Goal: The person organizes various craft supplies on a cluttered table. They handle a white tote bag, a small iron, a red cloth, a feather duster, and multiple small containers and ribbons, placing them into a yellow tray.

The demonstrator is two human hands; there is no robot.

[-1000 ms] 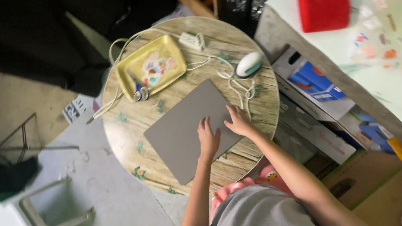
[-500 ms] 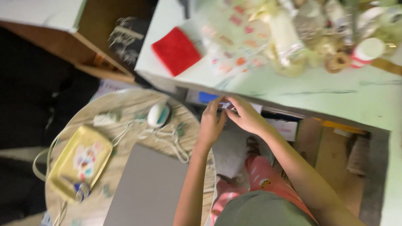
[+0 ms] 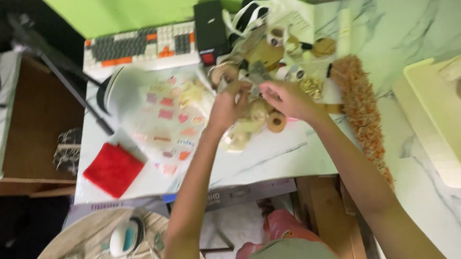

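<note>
Both my hands reach into a heap of small craft things (image 3: 268,51) on a white marble-look table (image 3: 275,153). My left hand (image 3: 227,103) has its fingers curled just below a brown tape roll (image 3: 224,73). My right hand (image 3: 288,98) is beside it, with its fingers pointing left over a beige lump and a small tape roll (image 3: 276,122). Motion blur hides whether either hand grips anything. A clear sheet of coloured stickers (image 3: 167,115) lies to the left of my left hand.
A keyboard with orange keys (image 3: 138,46) and a black box (image 3: 210,31) lie at the back. A red cloth (image 3: 113,169) sits front left, an orange fuzzy strip (image 3: 360,107) to the right, and a cream tray (image 3: 447,130) far right. A round table with a mouse (image 3: 123,238) is below left.
My view has swung from the round table and grey laptop up to the white table. Both hands left the laptop and moved into the craft heap.
</note>
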